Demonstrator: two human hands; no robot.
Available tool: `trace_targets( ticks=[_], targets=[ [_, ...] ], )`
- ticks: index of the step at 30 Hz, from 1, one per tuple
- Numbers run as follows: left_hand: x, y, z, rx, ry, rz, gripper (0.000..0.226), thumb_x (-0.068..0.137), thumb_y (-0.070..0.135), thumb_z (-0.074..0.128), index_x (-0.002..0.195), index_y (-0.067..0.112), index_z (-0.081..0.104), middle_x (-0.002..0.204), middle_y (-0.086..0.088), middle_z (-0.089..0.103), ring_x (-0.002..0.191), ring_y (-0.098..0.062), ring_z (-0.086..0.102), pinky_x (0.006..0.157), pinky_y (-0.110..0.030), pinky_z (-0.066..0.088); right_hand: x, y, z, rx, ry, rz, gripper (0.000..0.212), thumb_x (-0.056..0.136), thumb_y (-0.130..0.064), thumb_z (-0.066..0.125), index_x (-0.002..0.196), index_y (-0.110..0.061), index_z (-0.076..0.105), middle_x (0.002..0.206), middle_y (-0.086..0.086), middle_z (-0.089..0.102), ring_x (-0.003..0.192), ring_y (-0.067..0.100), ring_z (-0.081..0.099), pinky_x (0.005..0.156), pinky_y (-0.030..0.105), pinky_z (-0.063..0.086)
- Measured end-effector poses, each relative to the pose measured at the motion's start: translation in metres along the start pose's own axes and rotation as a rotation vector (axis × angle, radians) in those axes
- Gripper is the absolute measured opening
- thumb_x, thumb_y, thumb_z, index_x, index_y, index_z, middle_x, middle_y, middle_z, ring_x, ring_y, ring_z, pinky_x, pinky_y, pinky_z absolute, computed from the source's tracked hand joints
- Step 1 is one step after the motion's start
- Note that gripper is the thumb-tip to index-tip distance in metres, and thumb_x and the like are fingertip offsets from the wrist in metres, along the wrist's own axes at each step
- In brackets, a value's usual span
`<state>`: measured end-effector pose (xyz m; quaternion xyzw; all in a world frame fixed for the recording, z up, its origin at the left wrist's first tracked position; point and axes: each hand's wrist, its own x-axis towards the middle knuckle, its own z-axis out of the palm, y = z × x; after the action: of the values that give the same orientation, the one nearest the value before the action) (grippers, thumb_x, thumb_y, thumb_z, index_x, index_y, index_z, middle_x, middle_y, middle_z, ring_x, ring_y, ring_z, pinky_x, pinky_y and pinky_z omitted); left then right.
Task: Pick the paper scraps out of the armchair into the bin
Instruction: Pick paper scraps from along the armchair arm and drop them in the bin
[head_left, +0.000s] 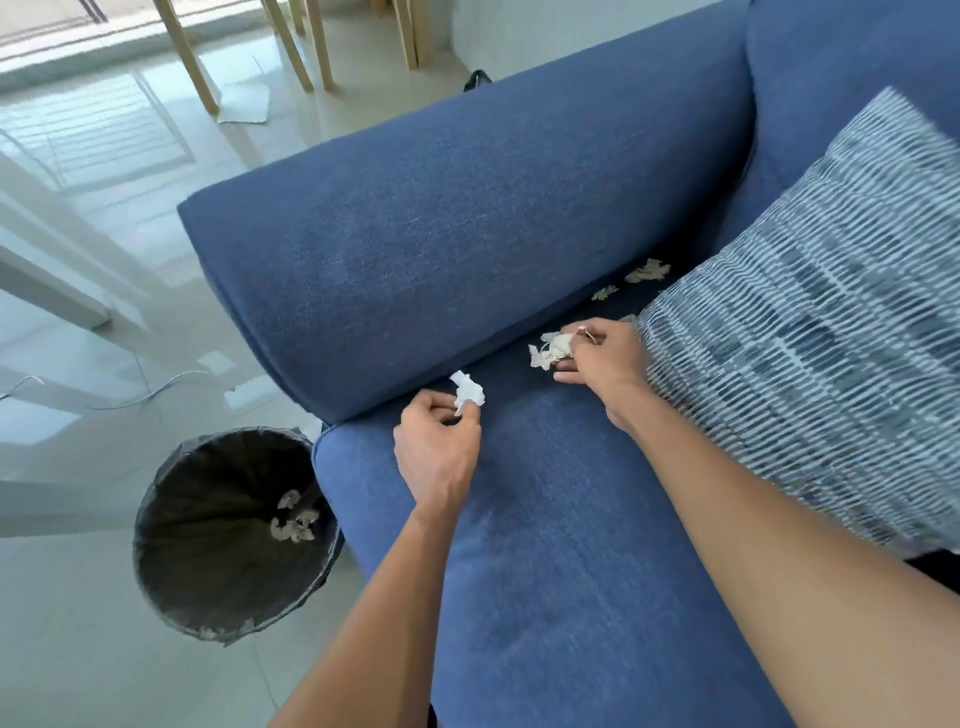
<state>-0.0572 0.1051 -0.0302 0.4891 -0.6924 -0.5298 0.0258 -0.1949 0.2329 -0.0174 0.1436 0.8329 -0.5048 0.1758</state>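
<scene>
Armchair (545, 519): left hand (436, 447) pinching white scrap (469, 391); right hand (602, 358) clutching scraps (551, 351); bin (171, 587) at eight o'clock.

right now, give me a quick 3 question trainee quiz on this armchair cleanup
1. True or false: the bin already holds some paper scraps.
2. Which hand pinches the white scrap near the armrest? A) left hand B) right hand C) neither
3. Where do loose scraps lie untouched on the seat?

Key
1. True: several lie at the bottom of the liner.
2. A; the right hand gathers a second clump.
3. Farther back, in the gap between the armrest and the striped cushion.
</scene>
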Motion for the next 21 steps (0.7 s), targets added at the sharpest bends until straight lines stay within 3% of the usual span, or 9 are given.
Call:
trace_targets(
  ticks=[10,21],
  targets=[
    [-0.003,-0.040,-0.075,-0.075,0.053,-0.039,0.011,0.076,0.038,0.067,0.075,0.028,0.061,0.076,0.010,0.075,0.069,-0.019,0.074,0.077,-0.042,0.060,-0.053,-0.002,0.028,0.062,-0.137,-0.010,0.024,0.091,0.000,0.057,0.091,-0.016,0.075,0.091,0.004,0.077,0.076,0.016,0.073,0.062,0.026,0.060],
    [0.006,-0.104,-0.220,-0.063,0.210,-0.086,0.008,0.076,0.028,0.075,0.076,0.025,0.067,0.072,0.008,0.074,0.074,-0.012,0.073,0.075,-0.032,0.059,-0.170,0.003,0.108,0.068,-0.269,0.078,0.018,0.093,0.001,0.059,0.099,-0.006,0.075,0.093,0.009,0.077,0.070,0.013,0.074,0.067,0.027,0.063]
  ],
)
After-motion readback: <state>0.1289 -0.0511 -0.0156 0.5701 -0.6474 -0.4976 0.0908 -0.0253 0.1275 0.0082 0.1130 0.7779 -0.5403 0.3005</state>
